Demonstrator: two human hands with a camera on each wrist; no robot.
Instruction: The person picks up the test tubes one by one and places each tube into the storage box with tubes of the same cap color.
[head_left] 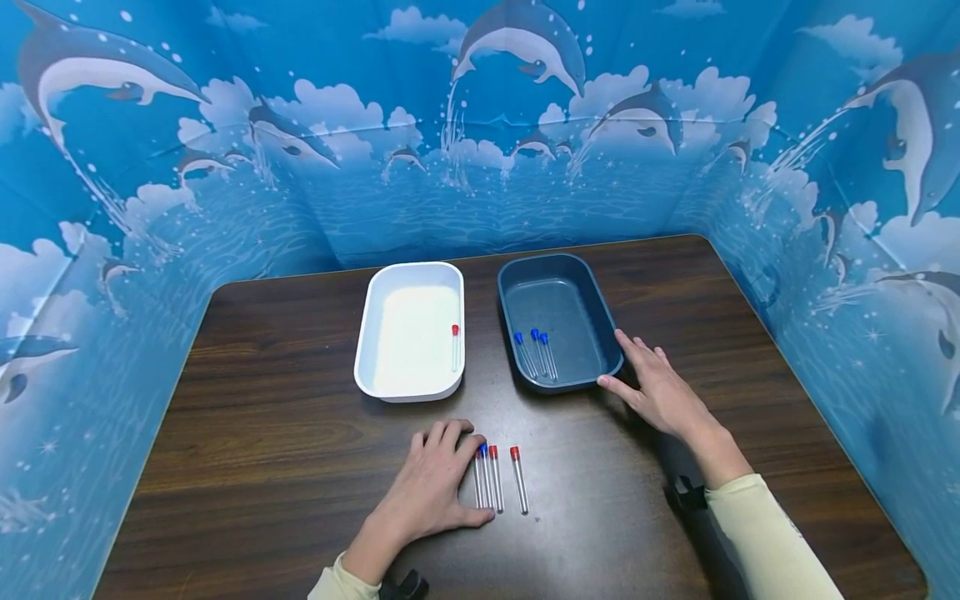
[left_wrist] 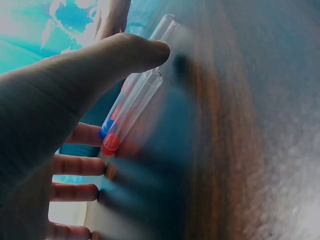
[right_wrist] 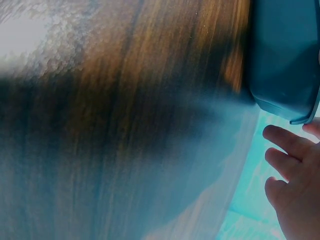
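In the lower middle of the frame, the left hand (head_left: 431, 487) frames a cluster of capped tubes (head_left: 497, 481) — its fingers spread wide — on the surface (head_left: 262, 400). Right of center, the right hand (head_left: 663, 400), fingers also wide, touches the dark tray (head_left: 551, 296), where three blue-capped tubes (head_left: 539, 356) lie.

Head view: leftmost tube (head_left: 477, 487) partly hidden by left hand (head_left: 431, 487); left sleeve (head_left: 341, 586) cut off at 7 o'clock. Right-wrist view: dark tray (right_wrist: 285, 55) cropped at 2 o'clock. Left-wrist view: tabletop (left_wrist: 280, 195) blurred at 4 o'clock.
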